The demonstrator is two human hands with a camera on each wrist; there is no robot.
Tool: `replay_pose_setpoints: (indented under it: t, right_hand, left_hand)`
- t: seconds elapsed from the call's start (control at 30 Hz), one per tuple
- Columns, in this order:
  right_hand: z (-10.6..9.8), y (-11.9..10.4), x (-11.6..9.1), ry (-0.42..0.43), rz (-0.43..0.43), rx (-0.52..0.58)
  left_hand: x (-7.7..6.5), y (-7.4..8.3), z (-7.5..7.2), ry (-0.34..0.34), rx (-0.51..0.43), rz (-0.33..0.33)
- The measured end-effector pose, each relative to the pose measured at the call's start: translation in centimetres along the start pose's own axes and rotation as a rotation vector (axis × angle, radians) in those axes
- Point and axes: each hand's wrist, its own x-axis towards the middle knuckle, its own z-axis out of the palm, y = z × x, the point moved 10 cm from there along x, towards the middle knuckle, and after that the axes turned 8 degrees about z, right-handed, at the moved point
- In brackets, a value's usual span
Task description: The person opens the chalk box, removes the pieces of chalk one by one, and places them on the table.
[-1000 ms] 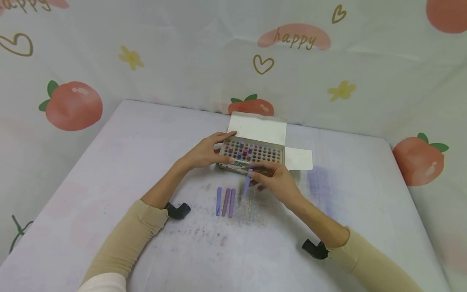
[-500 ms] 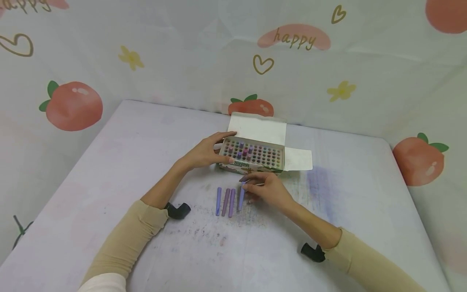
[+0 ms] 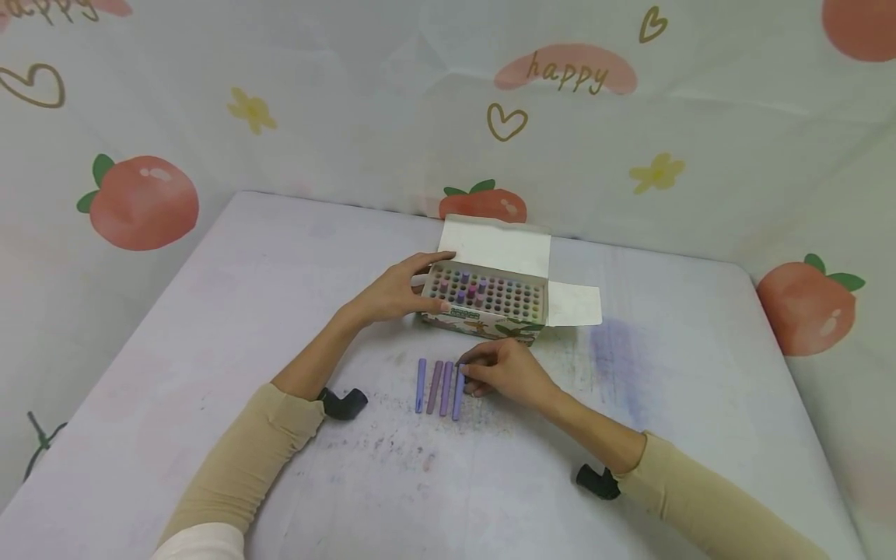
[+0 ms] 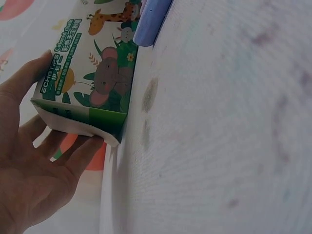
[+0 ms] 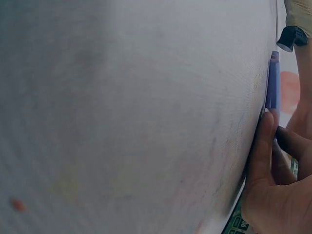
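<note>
My left hand (image 3: 392, 295) grips the left end of an open chalk box (image 3: 490, 325), thumb on the front face and fingers round the side. Animal pictures and lettering cover its front in the left wrist view. Inside, several purple and pink chalks stand higher than the rest in the rows of holes. My right hand (image 3: 514, 375) pinches a blue-violet chalk (image 3: 458, 400) by its far end, close over the table. Left of it lie three chalks side by side: a blue one (image 3: 421, 386), a mauve one (image 3: 435, 387) and a purple one (image 3: 446, 389).
The box's white lid (image 3: 495, 245) stands raised at the back, and a side flap (image 3: 574, 304) spreads to the right. Chalk dust marks the white tablecloth (image 3: 315, 498), with a purple smear (image 3: 619, 365) at right. A printed cloth (image 3: 385, 117) hangs behind the table.
My right hand has moved down and left from the front of the box, bringing the blue-violet chalk beside the three others. My left hand keeps its place on the box.
</note>
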Motion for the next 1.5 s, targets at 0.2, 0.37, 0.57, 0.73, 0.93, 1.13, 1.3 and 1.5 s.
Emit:
replay_pose_setpoints:
  t: [0.2, 0.37, 0.57, 0.73, 0.93, 1.13, 1.3, 1.5]
  right_hand:
    - [-0.1, 0.0, -0.1, 0.009, 0.004, 0.000]
    - [-0.1, -0.1, -0.2, 0.026, 0.011, 0.003]
    - [-0.3, 0.0, -0.1, 0.041, 0.019, -0.001]
    - [-0.3, 0.0, -0.2, 0.042, 0.021, -0.001]
    - [-0.4, -0.2, -0.3, 0.036, 0.019, -0.015]
    - [-0.9, -0.7, -0.5, 0.041, 0.013, -0.063]
    - [-1.6, -2.1, -0.7, 0.061, -0.057, -0.121]
    - [-2.5, -3.7, -1.1, 0.089, -0.108, -0.156]
  left_hand:
    - [0.1, 0.0, 0.1, -0.009, 0.007, 0.008]
    - [0.1, 0.0, 0.0, -0.001, 0.009, 0.004]
    - [0.1, 0.0, 0.0, -0.004, 0.010, 0.006]
    - [0.0, -0.2, 0.1, -0.002, 0.011, 0.005]
    - [0.1, -0.3, 0.1, -0.004, 0.011, 0.002]
    - [0.1, -0.2, 0.1, -0.008, 0.007, 0.005]
    - [0.2, 0.0, 0.1, -0.015, 0.008, 0.013]
    - [0.1, -0.1, 0.2, -0.016, 0.005, 0.012]
